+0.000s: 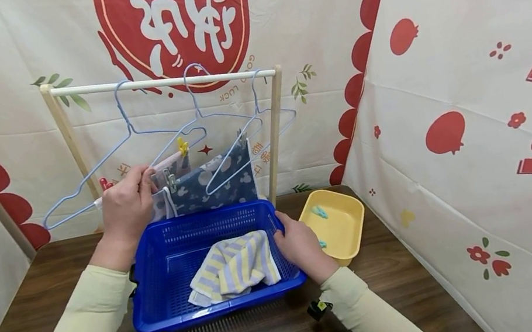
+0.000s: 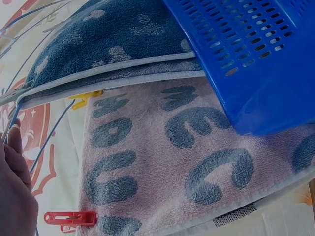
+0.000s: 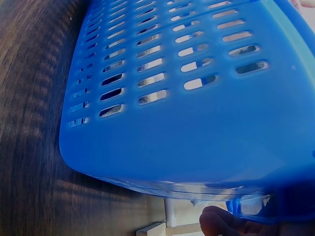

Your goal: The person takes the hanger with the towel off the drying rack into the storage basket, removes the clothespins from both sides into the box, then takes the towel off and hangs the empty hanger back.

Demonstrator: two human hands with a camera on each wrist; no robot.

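We saw rectangular, perforated blue plastic basket [image 1: 196, 315], crumpled yellow-and-lilac striped towel [image 1: 235, 266] inside. Right hand [image 1: 301, 243] gripped its right rim; near rear-left corner, left hand [image 1: 127, 205] gripped blue wire hanger [image 1: 198, 108].

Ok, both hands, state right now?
Left hand: closed, holding a blue hanger.
Right hand: closed, holding the blue basket by its rim.

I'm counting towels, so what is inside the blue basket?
Inside the blue basket lies a crumpled striped towel, yellow and greyish-lavender on white. It covers part of the basket's floor, so whether anything lies underneath cannot be seen.
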